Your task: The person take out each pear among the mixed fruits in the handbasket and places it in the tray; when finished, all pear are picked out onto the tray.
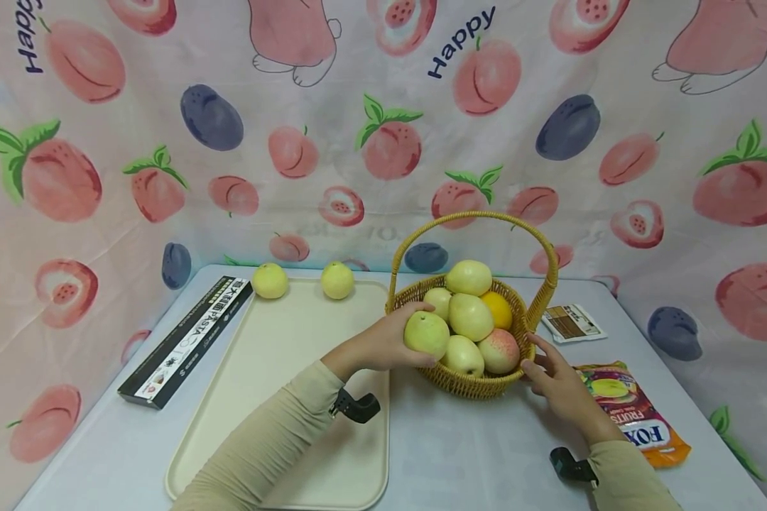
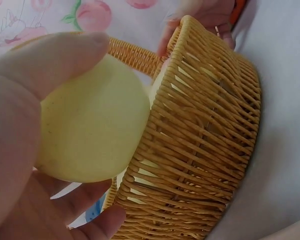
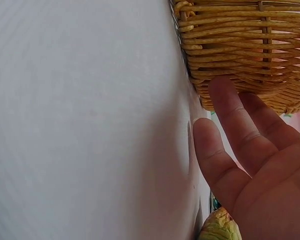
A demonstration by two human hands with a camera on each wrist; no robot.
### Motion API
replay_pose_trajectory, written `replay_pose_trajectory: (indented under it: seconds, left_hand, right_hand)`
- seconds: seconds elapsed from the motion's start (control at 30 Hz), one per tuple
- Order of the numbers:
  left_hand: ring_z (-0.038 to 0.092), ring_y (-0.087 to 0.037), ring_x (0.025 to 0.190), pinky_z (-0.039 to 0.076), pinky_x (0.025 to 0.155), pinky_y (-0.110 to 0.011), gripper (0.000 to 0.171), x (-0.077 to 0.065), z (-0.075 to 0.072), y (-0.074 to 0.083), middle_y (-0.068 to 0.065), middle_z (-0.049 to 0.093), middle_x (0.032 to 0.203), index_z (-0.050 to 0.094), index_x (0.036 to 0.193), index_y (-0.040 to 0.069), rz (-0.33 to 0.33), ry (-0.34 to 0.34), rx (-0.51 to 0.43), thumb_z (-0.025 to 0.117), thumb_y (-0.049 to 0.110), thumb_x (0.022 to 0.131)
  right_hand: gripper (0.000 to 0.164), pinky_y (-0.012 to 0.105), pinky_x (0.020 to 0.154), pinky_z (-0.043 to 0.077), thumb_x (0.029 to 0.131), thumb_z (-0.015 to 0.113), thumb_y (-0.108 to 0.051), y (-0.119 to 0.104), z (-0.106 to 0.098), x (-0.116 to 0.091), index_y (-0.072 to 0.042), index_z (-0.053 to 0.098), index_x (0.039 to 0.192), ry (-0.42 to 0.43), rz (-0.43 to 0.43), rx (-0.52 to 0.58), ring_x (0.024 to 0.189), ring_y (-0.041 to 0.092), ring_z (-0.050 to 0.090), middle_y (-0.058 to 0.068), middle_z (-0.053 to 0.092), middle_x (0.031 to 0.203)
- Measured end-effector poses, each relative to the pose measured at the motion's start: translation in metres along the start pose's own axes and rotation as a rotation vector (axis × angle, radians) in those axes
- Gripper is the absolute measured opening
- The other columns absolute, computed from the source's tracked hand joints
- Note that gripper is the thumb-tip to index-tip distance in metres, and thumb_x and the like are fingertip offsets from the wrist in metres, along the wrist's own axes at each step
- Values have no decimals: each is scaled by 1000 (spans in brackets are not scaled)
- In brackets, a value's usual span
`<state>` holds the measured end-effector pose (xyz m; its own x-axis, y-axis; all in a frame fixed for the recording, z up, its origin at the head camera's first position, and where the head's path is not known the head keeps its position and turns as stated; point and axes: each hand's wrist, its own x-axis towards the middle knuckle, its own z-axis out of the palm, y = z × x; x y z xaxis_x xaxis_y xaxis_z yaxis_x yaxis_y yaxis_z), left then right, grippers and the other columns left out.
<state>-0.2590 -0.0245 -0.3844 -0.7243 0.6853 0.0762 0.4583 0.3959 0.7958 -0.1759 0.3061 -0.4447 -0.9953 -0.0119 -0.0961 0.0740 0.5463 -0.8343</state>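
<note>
My left hand holds a round yellow-green pear, thumb above and fingers below, at the left rim of a wicker basket. From the left wrist view, this pear is beside the woven wall. Heaped inside the basket are several pale yellow pears, an orange and a pinkish peach. On the basket's right side, my right hand holds the rim near the handle's foot. Its lower fingers are loosely spread against or close to the outer wall.
A cream tray lies to the left, with two yellow-green pears along its far edge. Beside it is a long black pasta box. Right of the basket lie a small flat packet and an orange-red candy bag. The tall handle arches over the fruit.
</note>
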Motion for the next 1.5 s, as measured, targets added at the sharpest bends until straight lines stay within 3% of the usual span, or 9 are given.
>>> replay_pose_trajectory:
  seconds: [0.23,0.43,0.67,0.93,1.23,1.5]
  left_hand:
    - [45,-23,120,43,97,-41,86,-2,-1,4,-14,41,137,41,151,13,-16,22,51,84,35,80]
    - [47,-22,125,43,100,-40,86,-9,-8,4,-9,41,147,38,153,14,-10,22,40,83,32,82]
    - [48,-24,126,43,101,-43,83,-18,-17,0,-10,43,148,38,152,10,3,75,31,82,25,83]
    - [46,-25,131,40,105,-46,84,-31,-28,-7,-8,41,152,37,154,11,-28,113,40,81,25,84]
    - [51,-32,124,46,98,-50,84,-54,-48,-25,-15,44,146,32,150,7,-99,224,-18,83,17,83]
    - [52,-35,122,47,95,-52,85,-67,-64,-37,-14,47,143,34,148,7,-151,309,-12,85,20,82]
  right_hand:
    - [74,52,89,53,105,46,-47,1,0,2,-15,13,162,-3,2,-12,117,47,56,39,33,148]
    - [73,52,90,53,105,46,-47,2,2,2,-14,13,162,-1,4,-3,118,47,56,39,33,148]
    - [75,52,90,53,104,46,-50,3,0,4,-15,13,162,-2,0,-6,118,46,56,38,33,148]
    - [74,52,90,53,105,46,-48,1,0,5,-15,14,162,-1,-19,-6,117,46,58,39,34,147]
    - [73,52,89,54,105,46,-47,4,0,2,-14,14,162,4,-19,-15,116,46,58,39,34,147]
    - [72,52,88,54,106,47,-44,3,0,2,-12,14,161,4,-37,-7,117,47,57,40,34,146]
